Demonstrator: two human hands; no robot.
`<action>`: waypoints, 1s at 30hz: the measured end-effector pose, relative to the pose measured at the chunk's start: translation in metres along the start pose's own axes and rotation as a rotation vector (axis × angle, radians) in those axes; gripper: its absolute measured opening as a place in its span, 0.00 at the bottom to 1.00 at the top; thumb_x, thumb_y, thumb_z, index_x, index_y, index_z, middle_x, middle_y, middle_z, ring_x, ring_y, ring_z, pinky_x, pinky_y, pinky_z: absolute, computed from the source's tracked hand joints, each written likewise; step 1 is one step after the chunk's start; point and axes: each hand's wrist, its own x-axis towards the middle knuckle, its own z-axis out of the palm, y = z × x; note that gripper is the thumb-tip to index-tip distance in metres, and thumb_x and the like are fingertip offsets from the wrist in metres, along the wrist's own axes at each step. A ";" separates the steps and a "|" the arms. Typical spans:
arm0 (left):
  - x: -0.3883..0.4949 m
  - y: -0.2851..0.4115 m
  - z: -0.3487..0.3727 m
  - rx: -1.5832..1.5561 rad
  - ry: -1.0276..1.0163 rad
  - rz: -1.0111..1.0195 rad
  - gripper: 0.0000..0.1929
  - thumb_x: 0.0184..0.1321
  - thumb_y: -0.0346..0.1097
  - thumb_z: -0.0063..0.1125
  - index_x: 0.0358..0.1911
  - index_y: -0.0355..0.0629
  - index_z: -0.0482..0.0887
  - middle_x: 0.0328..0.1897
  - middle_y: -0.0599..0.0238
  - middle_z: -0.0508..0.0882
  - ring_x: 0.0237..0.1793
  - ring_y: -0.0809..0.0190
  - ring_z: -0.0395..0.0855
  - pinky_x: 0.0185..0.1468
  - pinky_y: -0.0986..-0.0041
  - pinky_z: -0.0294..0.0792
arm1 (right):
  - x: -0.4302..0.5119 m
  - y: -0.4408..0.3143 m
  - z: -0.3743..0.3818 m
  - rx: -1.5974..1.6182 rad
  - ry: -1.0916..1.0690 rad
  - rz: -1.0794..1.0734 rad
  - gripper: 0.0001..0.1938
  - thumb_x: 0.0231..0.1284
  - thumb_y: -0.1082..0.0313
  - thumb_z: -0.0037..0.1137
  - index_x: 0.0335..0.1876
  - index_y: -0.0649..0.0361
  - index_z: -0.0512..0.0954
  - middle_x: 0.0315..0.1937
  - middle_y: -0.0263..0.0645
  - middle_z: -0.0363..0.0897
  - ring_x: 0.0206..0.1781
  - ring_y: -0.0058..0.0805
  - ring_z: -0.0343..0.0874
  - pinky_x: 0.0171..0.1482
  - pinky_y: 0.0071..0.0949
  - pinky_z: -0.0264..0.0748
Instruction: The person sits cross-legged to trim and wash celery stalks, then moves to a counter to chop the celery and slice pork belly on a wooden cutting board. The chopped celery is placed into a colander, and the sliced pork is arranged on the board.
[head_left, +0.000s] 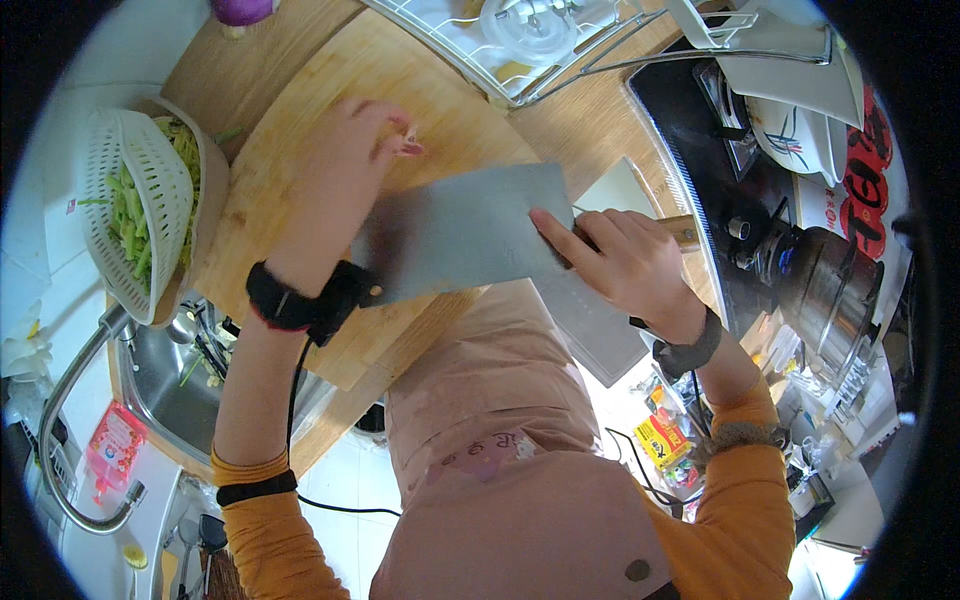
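Note:
My right hand (630, 262) grips a wide steel cleaver (472, 229) with a wooden handle, its index finger laid along the blade. The blade's broad face is turned up, and its far end comes close to my left wrist. Beneath it lies a round wooden cutting board (277, 187). At the board's upper middle, the bent fingers of my left hand (367, 131) pinch a small pale pink piece of food (411, 142). That hand is slightly blurred, and its fingers partly cover the piece, so its exact kind is unclear.
A white perforated basket (146, 195) of cut green stalks stands left of the board. Below it is a steel sink (169, 390) with a curved faucet (56, 420). A wire dish rack (517, 90) stands behind. On the right, a pot (829, 292) sits on a stove with a blue flame.

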 end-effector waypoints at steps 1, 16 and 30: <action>-0.002 -0.005 -0.003 -0.047 0.082 -0.039 0.08 0.60 0.33 0.55 0.42 0.43 0.81 0.41 0.59 0.80 0.40 0.53 0.80 0.43 0.65 0.71 | -0.005 0.002 -0.001 0.015 -0.017 0.010 0.25 0.51 0.67 0.56 0.60 0.49 0.74 0.22 0.29 0.66 0.23 0.22 0.72 0.23 0.21 0.69; -0.100 0.007 0.035 0.052 0.046 -0.051 0.26 0.46 0.35 0.68 0.51 0.41 0.74 0.54 0.52 0.76 0.52 0.45 0.76 0.54 0.61 0.70 | -0.086 0.049 0.009 0.546 -0.376 0.376 0.20 0.47 0.68 0.64 0.50 0.53 0.81 0.23 0.37 0.76 0.24 0.30 0.77 0.30 0.30 0.73; -0.106 0.033 0.082 0.292 0.303 -0.307 0.22 0.42 0.33 0.67 0.43 0.40 0.75 0.46 0.53 0.74 0.47 0.46 0.70 0.49 0.60 0.67 | -0.030 -0.059 -0.029 0.502 -0.555 0.501 0.22 0.62 0.69 0.47 0.62 0.45 0.67 0.29 0.42 0.75 0.27 0.42 0.80 0.26 0.35 0.77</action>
